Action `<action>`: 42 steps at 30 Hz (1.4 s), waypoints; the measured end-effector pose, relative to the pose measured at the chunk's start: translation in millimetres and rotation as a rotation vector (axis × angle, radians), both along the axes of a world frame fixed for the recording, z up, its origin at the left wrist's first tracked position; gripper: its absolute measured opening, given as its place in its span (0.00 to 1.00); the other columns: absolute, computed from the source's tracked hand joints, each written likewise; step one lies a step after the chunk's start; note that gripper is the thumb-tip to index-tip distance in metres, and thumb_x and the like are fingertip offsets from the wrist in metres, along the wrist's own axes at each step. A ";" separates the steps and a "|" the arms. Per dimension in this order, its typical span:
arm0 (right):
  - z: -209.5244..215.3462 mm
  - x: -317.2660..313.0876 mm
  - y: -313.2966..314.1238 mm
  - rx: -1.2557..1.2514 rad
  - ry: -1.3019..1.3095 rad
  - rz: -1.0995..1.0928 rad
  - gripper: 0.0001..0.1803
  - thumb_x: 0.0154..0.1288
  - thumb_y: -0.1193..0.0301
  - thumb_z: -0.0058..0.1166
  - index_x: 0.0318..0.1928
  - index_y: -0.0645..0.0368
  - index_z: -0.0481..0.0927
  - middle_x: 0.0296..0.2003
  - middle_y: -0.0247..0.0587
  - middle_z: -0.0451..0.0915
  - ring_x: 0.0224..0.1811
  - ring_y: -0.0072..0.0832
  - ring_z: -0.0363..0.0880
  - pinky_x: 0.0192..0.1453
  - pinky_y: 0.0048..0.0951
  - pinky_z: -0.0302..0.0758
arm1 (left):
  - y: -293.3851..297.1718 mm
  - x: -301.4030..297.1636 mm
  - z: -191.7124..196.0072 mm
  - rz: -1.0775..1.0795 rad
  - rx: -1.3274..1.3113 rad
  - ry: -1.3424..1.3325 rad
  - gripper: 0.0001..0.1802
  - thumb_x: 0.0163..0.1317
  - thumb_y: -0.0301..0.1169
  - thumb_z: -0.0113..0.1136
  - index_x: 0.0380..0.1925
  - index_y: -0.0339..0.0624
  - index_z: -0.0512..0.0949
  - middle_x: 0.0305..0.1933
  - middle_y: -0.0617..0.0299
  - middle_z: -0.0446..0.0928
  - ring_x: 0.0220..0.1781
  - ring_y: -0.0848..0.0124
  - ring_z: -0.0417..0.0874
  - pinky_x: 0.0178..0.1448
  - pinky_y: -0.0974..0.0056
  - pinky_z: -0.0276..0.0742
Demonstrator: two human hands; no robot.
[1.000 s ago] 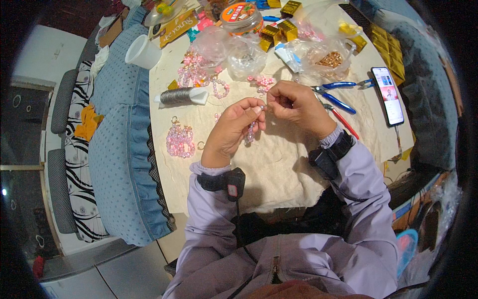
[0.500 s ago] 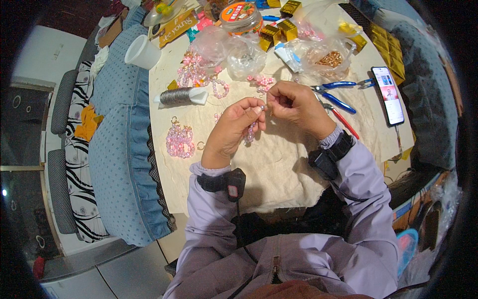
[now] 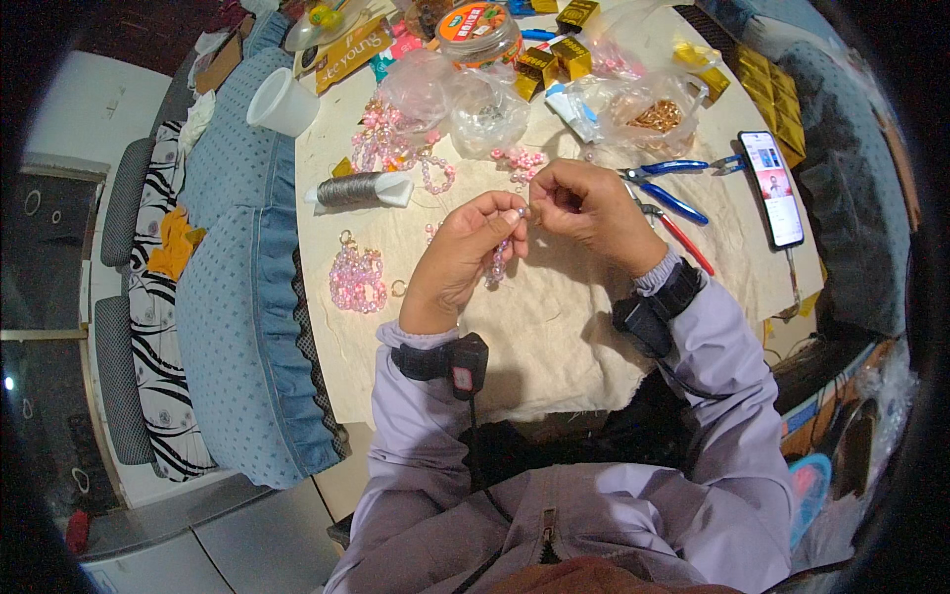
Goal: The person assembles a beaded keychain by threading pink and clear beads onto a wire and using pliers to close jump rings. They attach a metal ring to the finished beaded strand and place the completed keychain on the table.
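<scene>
My left hand (image 3: 465,247) pinches a strand of pink and lilac beads (image 3: 497,265) near one end, and the rest dangles below its fingers. Close against it, my right hand (image 3: 584,213) is closed in a pinch at the strand's end; what lies between its fingertips is too small to make out. On the cloth (image 3: 554,346) left of my hands rests a bundle of pink beaded loops (image 3: 357,279) with a gold ring on top. A spool of grey thread (image 3: 350,190) lies above it. More pink beads (image 3: 519,163) sit just beyond my fingers.
Blue-handled pliers (image 3: 673,201) and red-handled pliers (image 3: 687,246) lie right of my right hand, beside a lit phone (image 3: 772,190). Farther back are a bag of gold-coloured pieces (image 3: 657,115), a round tub (image 3: 479,42), gold boxes (image 3: 572,59) and a white cup (image 3: 283,103).
Almost nothing differs. Both hands keep the same place and grip, with only a slight shift at the fingertips.
</scene>
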State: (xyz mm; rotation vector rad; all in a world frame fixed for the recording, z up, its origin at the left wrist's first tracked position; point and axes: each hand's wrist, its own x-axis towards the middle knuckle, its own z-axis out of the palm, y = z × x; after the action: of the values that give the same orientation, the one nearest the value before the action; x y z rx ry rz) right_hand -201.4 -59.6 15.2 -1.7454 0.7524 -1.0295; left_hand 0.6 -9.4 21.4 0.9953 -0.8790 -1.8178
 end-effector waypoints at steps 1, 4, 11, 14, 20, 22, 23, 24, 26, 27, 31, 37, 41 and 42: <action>0.1 -0.3 -0.6 -0.007 0.006 0.003 0.06 0.60 0.74 0.59 0.34 0.63 0.77 0.25 0.33 0.73 0.26 0.19 0.70 0.31 0.24 0.70 | 0.1 0.0 0.2 0.000 0.002 0.000 0.11 0.71 0.30 0.58 0.49 0.36 0.75 0.34 0.64 0.78 0.32 0.78 0.81 0.36 0.77 0.76; -0.5 -0.8 -1.9 -0.025 0.025 0.000 0.06 0.59 0.74 0.59 0.34 0.63 0.77 0.25 0.34 0.73 0.26 0.19 0.70 0.31 0.24 0.70 | 0.6 -0.1 1.1 0.001 0.002 -0.006 0.11 0.71 0.30 0.58 0.50 0.36 0.75 0.34 0.64 0.78 0.32 0.78 0.81 0.36 0.77 0.76; -2.6 -0.5 -2.6 -0.026 0.029 -0.005 0.06 0.58 0.74 0.59 0.34 0.63 0.77 0.25 0.35 0.74 0.26 0.19 0.71 0.31 0.24 0.71 | 0.0 0.3 0.5 -0.002 -0.005 -0.008 0.11 0.71 0.30 0.58 0.50 0.36 0.75 0.34 0.64 0.79 0.32 0.78 0.81 0.35 0.77 0.77; -3.1 -0.3 -1.8 -0.008 0.021 -0.002 0.07 0.58 0.73 0.59 0.34 0.64 0.78 0.24 0.35 0.74 0.26 0.19 0.71 0.31 0.24 0.71 | -0.3 0.9 -0.4 -0.001 0.001 0.007 0.12 0.71 0.30 0.58 0.50 0.35 0.75 0.34 0.64 0.79 0.31 0.79 0.81 0.35 0.77 0.76; -3.0 0.2 -1.6 -0.002 0.042 0.002 0.04 0.62 0.74 0.60 0.35 0.60 0.79 0.27 0.25 0.73 0.27 0.12 0.67 0.30 0.17 0.66 | -0.4 0.7 -0.8 0.004 0.013 0.017 0.11 0.71 0.30 0.58 0.49 0.35 0.74 0.33 0.64 0.79 0.31 0.79 0.80 0.34 0.78 0.76; -2.7 -0.2 -1.9 -0.006 0.059 -0.006 0.06 0.61 0.72 0.60 0.35 0.63 0.79 0.25 0.32 0.74 0.26 0.17 0.69 0.30 0.22 0.69 | -0.6 -0.1 -0.7 0.011 0.005 -0.003 0.11 0.71 0.30 0.58 0.49 0.35 0.74 0.33 0.64 0.79 0.30 0.79 0.80 0.34 0.78 0.75; -2.8 -0.3 -1.9 -0.008 0.067 -0.010 0.08 0.60 0.72 0.60 0.35 0.64 0.79 0.24 0.35 0.74 0.25 0.19 0.71 0.30 0.24 0.71 | -0.7 -0.6 -0.6 0.015 0.002 -0.013 0.11 0.71 0.30 0.58 0.49 0.35 0.74 0.33 0.64 0.79 0.30 0.79 0.80 0.34 0.78 0.75; -2.9 -0.2 -1.8 -0.007 0.064 -0.011 0.08 0.60 0.72 0.60 0.35 0.64 0.79 0.24 0.36 0.74 0.25 0.19 0.71 0.30 0.24 0.71 | -0.7 -1.1 -0.5 0.018 -0.004 -0.028 0.11 0.71 0.30 0.58 0.49 0.36 0.74 0.33 0.64 0.79 0.30 0.79 0.80 0.34 0.78 0.75; -3.5 0.6 -1.4 -0.002 0.061 -0.013 0.08 0.61 0.71 0.60 0.35 0.64 0.79 0.24 0.36 0.74 0.25 0.19 0.72 0.30 0.25 0.71 | -0.6 -2.1 -0.2 0.028 -0.010 -0.068 0.11 0.71 0.30 0.58 0.49 0.36 0.74 0.33 0.64 0.79 0.30 0.80 0.79 0.34 0.78 0.75; -3.8 1.3 -0.9 0.000 0.057 -0.017 0.07 0.61 0.72 0.61 0.35 0.63 0.79 0.25 0.33 0.74 0.26 0.17 0.70 0.30 0.23 0.69 | -0.4 -2.7 0.0 0.030 -0.015 -0.072 0.11 0.71 0.30 0.58 0.49 0.36 0.75 0.33 0.64 0.79 0.30 0.80 0.79 0.34 0.78 0.75; -3.9 1.4 0.5 -0.011 0.064 -0.021 0.06 0.62 0.73 0.61 0.35 0.62 0.79 0.27 0.28 0.73 0.27 0.14 0.68 0.30 0.20 0.67 | 0.5 -4.5 1.0 0.054 -0.015 -0.114 0.10 0.71 0.29 0.57 0.48 0.36 0.75 0.33 0.64 0.79 0.30 0.80 0.79 0.35 0.77 0.76; -2.3 0.5 2.2 -0.159 0.112 -0.047 0.07 0.62 0.73 0.60 0.37 0.63 0.79 0.29 0.37 0.74 0.29 0.22 0.73 0.33 0.24 0.70 | 1.8 -8.7 0.4 0.111 -0.055 -0.190 0.10 0.71 0.29 0.57 0.47 0.35 0.75 0.34 0.64 0.80 0.30 0.79 0.80 0.35 0.76 0.76; -3.0 2.9 0.8 -0.302 0.178 -0.068 0.07 0.63 0.73 0.60 0.38 0.63 0.79 0.29 0.39 0.75 0.29 0.27 0.74 0.33 0.26 0.71 | 1.5 -11.0 -1.1 0.159 -0.123 -0.343 0.09 0.71 0.28 0.57 0.47 0.34 0.76 0.37 0.61 0.82 0.31 0.78 0.80 0.35 0.75 0.76; -3.1 3.0 0.9 -0.308 0.148 -0.068 0.07 0.63 0.73 0.60 0.38 0.64 0.79 0.29 0.40 0.75 0.29 0.27 0.75 0.33 0.27 0.71 | 1.3 -11.1 -1.3 0.162 -0.132 -0.333 0.09 0.71 0.28 0.57 0.46 0.34 0.76 0.38 0.61 0.82 0.32 0.78 0.80 0.35 0.75 0.75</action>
State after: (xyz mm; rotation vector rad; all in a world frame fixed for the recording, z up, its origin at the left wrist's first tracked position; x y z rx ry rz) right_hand -198.4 -58.7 12.1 -2.0902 0.7808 -1.1174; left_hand -10.5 -8.1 20.0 1.2667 -1.0701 -1.4619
